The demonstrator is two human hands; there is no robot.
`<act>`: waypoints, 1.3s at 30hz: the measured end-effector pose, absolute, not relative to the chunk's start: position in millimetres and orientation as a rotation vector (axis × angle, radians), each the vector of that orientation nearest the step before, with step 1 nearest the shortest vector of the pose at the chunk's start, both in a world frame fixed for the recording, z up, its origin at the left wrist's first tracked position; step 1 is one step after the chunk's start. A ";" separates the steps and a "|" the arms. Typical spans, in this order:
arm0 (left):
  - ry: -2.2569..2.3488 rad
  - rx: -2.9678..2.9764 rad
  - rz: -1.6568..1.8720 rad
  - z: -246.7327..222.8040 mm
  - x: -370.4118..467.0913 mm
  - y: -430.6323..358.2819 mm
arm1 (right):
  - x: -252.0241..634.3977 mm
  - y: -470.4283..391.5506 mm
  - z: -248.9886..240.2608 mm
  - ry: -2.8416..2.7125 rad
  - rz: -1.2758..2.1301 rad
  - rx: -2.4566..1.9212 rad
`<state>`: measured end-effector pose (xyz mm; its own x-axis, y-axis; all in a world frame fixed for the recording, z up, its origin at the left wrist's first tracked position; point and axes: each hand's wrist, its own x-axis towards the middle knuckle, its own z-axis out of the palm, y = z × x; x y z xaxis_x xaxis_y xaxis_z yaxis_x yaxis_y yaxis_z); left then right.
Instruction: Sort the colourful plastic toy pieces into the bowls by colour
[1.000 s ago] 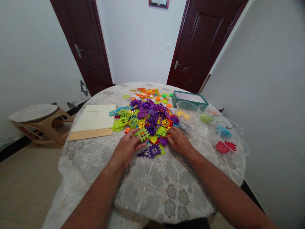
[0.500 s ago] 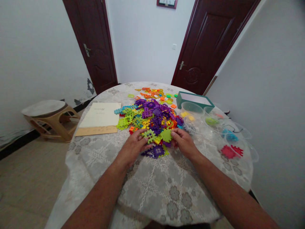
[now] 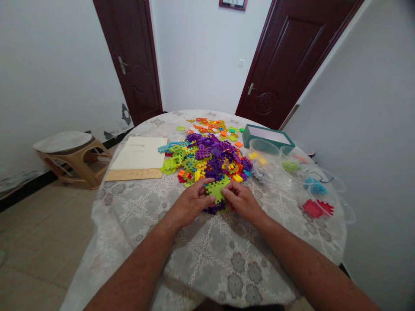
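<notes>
Between my two hands, lime-green toothed plastic building tiles (image 3: 216, 191) are held close together above the near edge of a colourful heap. My left hand (image 3: 190, 204) pinches the left side, thumb in front and fingers behind. On the right side, the thumb and fingers of my right hand (image 3: 242, 201) close on the green too. A solid tile face shows; any lattice tile behind it is mostly hidden, and I cannot tell whether the two are joined. Purple tiles (image 3: 214, 210) lie just below my hands. Beyond them is the heap of mixed interlocking tiles (image 3: 212, 157), mainly purple and green.
Left of the heap lie a cream box lid or board (image 3: 139, 153) and a tan strip (image 3: 132, 174). At right stand a green-edged box (image 3: 269, 134) and clear plastic tubs (image 3: 264, 149) holding coloured pieces. Red tiles (image 3: 313, 208) sit near the right edge. A stool (image 3: 73, 157) stands left.
My hands have come together. The lattice green tile in the left and the solid green tile in the right, apart before, now overlap or meet. The view has shifted slightly.
</notes>
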<state>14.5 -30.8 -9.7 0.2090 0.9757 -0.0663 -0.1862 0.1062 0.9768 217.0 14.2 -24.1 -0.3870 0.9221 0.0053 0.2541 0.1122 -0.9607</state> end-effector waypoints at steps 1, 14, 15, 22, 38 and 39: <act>0.966 1.100 1.089 -9.6 14.9 -30.4 | 218.6 14.3 -22.2 -1.769 1.290 -1.146; 1.126 0.797 1.373 -5.3 4.9 -23.7 | 283.7 43.1 -4.3 -2.557 0.363 -1.073; 1.125 0.795 1.377 -6.1 5.0 -23.1 | 281.7 41.8 -5.7 -2.573 0.348 -1.082; 1.107 0.802 1.356 -6.7 6.5 -22.9 | 274.4 36.6 -11.3 -2.624 0.286 -1.096; 1.114 0.824 1.301 -2.6 8.8 -25.3 | 255.9 32.1 -31.0 -2.455 0.063 -1.262; 1.114 0.827 1.298 -2.3 9.1 -25.4 | 253.0 30.9 -33.0 -2.450 0.061 -1.281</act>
<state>9.1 -25.4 -2.3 -0.0724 0.9842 -0.1617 -0.3088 0.1321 0.9419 253.0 30.9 -33.0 -0.5160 0.8001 0.3060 0.7840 0.5850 -0.2076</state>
